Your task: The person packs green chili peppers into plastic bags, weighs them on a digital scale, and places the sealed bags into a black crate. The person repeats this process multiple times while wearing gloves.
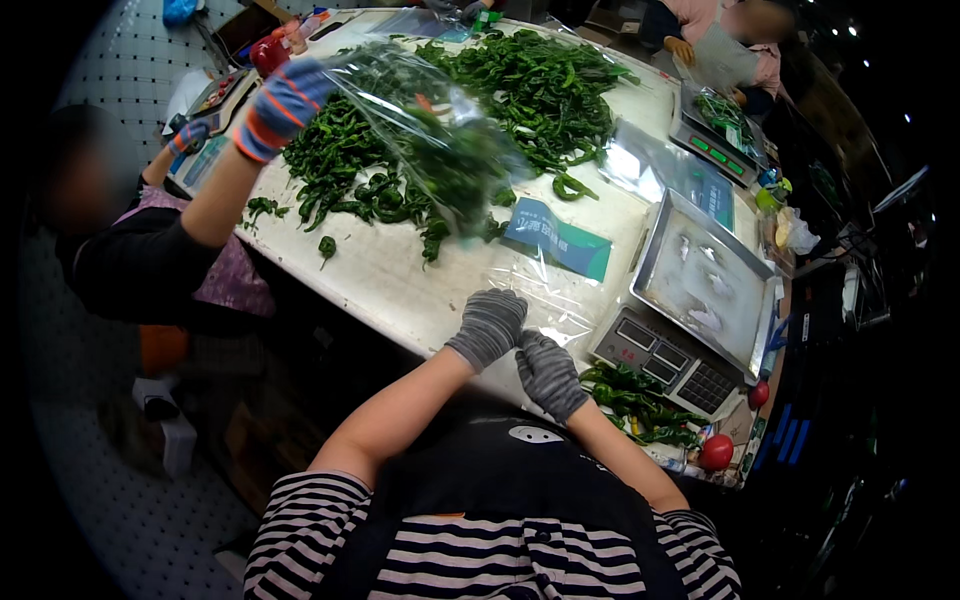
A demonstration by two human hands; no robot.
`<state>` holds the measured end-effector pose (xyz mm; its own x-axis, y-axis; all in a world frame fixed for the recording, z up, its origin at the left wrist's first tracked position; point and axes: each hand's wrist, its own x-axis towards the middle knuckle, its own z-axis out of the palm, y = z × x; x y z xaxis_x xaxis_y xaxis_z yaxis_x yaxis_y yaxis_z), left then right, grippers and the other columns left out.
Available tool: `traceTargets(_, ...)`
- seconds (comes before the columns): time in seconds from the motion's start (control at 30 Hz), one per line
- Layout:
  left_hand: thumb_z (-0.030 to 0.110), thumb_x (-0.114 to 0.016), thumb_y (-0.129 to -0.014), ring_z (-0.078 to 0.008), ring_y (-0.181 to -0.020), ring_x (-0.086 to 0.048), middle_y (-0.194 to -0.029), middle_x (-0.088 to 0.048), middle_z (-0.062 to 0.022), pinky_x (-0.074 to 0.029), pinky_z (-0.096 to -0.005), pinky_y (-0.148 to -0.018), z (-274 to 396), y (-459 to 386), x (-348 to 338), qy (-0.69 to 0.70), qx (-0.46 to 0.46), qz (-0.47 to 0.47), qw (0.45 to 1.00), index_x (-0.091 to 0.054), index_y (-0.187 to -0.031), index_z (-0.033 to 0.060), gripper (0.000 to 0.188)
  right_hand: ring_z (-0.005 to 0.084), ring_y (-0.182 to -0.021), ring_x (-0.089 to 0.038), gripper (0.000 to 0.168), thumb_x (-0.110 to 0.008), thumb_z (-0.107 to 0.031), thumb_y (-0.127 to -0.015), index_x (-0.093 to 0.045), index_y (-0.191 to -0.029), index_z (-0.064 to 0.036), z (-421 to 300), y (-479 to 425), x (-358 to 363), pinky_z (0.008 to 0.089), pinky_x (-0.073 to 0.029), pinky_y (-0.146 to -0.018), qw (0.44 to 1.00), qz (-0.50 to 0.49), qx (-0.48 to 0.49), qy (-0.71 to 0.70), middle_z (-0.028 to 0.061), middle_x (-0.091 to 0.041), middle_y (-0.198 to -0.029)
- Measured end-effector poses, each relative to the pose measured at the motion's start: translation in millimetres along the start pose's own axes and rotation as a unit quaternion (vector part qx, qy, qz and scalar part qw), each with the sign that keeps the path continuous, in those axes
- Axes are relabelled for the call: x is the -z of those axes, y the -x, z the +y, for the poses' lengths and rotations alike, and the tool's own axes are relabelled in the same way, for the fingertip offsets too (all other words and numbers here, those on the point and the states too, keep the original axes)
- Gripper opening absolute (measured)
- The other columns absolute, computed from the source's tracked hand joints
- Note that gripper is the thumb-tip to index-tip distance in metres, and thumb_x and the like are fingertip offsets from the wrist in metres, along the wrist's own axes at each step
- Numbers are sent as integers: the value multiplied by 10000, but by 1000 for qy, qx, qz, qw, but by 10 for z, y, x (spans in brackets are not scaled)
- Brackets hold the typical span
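Observation:
My left hand (493,327), in a grey knit glove, has its fingers curled at the open end of a clear plastic bag (541,294) lying flat on the white table (360,262). My right hand (550,373), gloved alike, touches or nearly touches it from the right, over the bag's near edge; its fingertips are partly hidden. The bag bears a blue and green printed panel. Heaps of green peppers (555,97) lie beyond. A digital scale (652,356) with a metal tray (705,281) stands to the right.
At the left, a co-worker's gloved hand (285,109) holds up a clear bag of green peppers (450,150). More peppers (637,405) and a tomato (717,452) lie by the scale's near side. Another scale (716,154) and a co-worker (690,45) are at the far right.

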<state>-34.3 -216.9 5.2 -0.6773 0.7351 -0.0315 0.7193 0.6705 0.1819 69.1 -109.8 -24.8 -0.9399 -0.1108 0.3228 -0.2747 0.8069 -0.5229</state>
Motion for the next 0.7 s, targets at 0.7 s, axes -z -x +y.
traceTargets(0.7,274,-690,-687,-301,-1035,-487,-1104,-515,-173,-383,-338,-919,-1214,-652,281,163,92,212,959,-515,-1079,18,499,304,-1062,-495,444,-464,-203,-801,-423,-1222,-68,65,-254,95,402,-381,-907,929,-327,-155,77,214,-478,-1178)
